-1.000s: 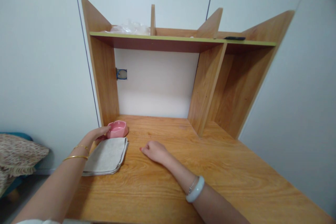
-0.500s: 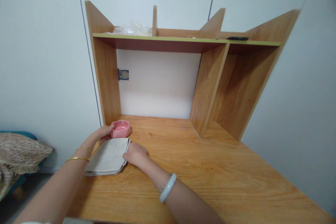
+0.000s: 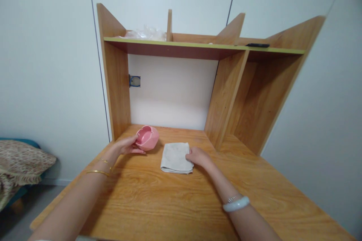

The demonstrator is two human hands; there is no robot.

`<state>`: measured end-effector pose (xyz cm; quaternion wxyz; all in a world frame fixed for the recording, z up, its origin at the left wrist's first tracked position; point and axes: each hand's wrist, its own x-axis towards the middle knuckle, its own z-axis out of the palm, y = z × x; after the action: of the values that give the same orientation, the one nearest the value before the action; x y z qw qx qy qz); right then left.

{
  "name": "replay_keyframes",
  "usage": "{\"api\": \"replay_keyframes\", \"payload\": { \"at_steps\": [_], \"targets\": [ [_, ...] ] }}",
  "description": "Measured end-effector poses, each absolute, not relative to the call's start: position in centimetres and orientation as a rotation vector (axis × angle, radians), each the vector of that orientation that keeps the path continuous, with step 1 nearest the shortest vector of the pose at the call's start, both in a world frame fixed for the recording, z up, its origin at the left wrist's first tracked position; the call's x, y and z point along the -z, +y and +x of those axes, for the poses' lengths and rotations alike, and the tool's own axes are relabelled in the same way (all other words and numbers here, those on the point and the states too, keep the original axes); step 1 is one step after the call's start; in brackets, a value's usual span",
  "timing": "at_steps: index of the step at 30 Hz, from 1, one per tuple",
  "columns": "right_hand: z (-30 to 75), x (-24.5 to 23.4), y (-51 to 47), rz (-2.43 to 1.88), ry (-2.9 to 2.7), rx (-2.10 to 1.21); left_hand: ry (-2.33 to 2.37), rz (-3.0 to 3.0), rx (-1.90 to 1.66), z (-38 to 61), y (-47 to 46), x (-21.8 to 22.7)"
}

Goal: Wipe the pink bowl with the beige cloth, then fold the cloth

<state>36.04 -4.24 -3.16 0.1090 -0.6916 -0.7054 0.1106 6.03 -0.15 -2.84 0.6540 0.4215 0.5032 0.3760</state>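
A small pink bowl is tilted on its side, lifted a little off the wooden desk, with my left hand closed round its left rim. A folded grey cloth lies flat on the desk just right of the bowl. My right hand grips the cloth's right edge, fingers curled onto it. Gold bangles sit on my left wrist and a pale bangle on my right.
A wooden hutch with upright dividers stands at the back of the desk. On its top shelf lie a crumpled clear plastic bag and a dark flat object. A patterned fabric lies at far left beyond the desk.
My right hand took hold of the cloth and dragged it right toward the desk's middle. My left hand lifted and tilted the pink bowl, moving it right.
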Motion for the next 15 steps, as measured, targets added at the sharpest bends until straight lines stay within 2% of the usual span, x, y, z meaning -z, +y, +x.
{"api": "replay_keyframes", "payload": {
  "at_steps": [5, 11, 15],
  "targets": [
    [39.4, 2.9, -3.8, -2.043, -2.066, -0.378, 1.037, 0.863, -0.718, 8.7, 0.0, 3.6],
    [39.8, 3.6, -4.1, -2.276, -1.859, -0.074, 0.905, 0.869, -0.73, 11.3, -0.8, 4.3],
    [39.5, 4.4, -4.1, -2.251, -1.822, -0.034, 0.814, 0.884, -0.875, 13.0, -1.4, 4.8]
  ]
}}
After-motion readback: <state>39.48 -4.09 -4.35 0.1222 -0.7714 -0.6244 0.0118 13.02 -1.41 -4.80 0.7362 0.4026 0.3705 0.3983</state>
